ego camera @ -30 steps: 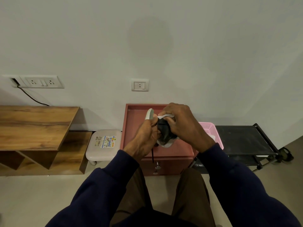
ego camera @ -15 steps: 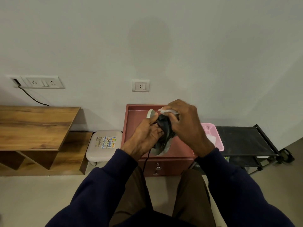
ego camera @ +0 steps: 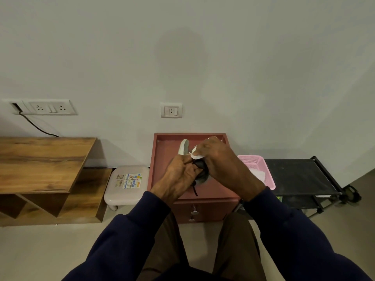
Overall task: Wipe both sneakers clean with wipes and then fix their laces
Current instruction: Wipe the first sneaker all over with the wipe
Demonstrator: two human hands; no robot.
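A dark sneaker (ego camera: 200, 169) with a pale sole (ego camera: 183, 147) is held up over the reddish-brown cabinet (ego camera: 164, 159). My left hand (ego camera: 178, 179) grips the sneaker from the left and below. My right hand (ego camera: 221, 165) pinches a white wipe (ego camera: 197, 154) and presses it against the sneaker's upper part. A black lace (ego camera: 194, 189) hangs down beneath the hands. Most of the shoe is hidden by my fingers. No second sneaker is in view.
A pink basket (ego camera: 257, 163) with white wipes stands right of the cabinet, beside a black rack (ego camera: 300, 175). A beige stool (ego camera: 126, 183) sits to the cabinet's left, then a wooden shelf unit (ego camera: 40, 159). The wall is close behind.
The right hand with the wipe has slid up and back along the sneaker, then down a little. The sneaker has tilted in my left hand.
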